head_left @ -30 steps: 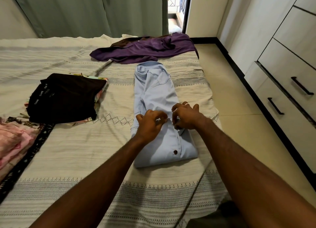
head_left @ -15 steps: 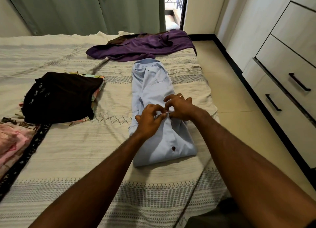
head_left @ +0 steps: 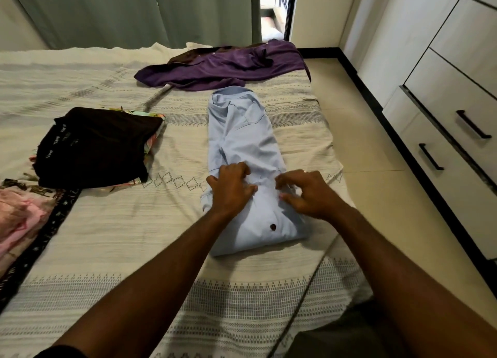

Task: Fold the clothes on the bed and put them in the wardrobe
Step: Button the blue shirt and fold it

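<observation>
A light blue shirt (head_left: 243,140) lies folded into a long narrow strip on the bed (head_left: 107,239), collar at the far end, one dark button showing near the close end. My left hand (head_left: 231,189) rests on the shirt's left half with curled fingers pinching the fabric. Beside it, a little to the right, my right hand (head_left: 305,195) pinches the cloth with bent fingers and thumb. A crumpled purple shirt (head_left: 223,67) lies unfolded beyond the blue one. The white wardrobe (head_left: 454,97) with black drawer handles stands at the right.
A folded black garment (head_left: 94,148) tops a stack at the bed's left, with pink clothes (head_left: 18,218) nearer me. Green curtains (head_left: 134,11) hang behind the bed. A strip of tiled floor (head_left: 357,148) runs between the bed and the wardrobe.
My hands were close together at the shirt's middle seam; they have drawn apart, the left staying near the centre and the right shifting rightward and nearer to me.
</observation>
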A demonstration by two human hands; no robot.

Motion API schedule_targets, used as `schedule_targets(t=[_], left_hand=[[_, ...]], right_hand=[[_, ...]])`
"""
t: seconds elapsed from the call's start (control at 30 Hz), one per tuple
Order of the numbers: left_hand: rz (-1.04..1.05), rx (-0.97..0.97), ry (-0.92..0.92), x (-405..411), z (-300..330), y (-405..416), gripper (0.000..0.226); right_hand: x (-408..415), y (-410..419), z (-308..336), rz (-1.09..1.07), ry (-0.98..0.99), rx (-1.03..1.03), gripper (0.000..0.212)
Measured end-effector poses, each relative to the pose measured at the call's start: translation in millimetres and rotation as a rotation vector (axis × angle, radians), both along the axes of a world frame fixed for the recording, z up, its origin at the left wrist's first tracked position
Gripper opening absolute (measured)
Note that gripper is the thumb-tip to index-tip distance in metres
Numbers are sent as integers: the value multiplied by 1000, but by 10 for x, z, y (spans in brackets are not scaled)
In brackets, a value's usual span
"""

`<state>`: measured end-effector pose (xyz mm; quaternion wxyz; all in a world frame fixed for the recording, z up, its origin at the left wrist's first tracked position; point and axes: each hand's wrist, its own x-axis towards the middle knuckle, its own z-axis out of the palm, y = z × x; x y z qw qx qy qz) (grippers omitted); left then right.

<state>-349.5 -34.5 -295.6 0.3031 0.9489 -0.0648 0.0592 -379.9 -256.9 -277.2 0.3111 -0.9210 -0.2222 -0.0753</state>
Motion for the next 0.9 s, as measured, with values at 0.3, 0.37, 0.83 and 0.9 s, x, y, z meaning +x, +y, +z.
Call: schedule_targets(t=[0.3,0.37,0.83,0.9], left_hand=[[-364,159,-345,-1278,-229,766,38],[-437,273,-257,-1369,-346,928,59],[-473,457,41,-1164,-116,979,61],[-524,469,138,-1181,60,995,60]], right_hand=[[-711,-380,-424,161,7,-500,78],[-745,-343,-435,148,-6,-526,71],[-890,-148,-450,126,103,-592,64],[-945,-136,-333,152,167,-584,61]])
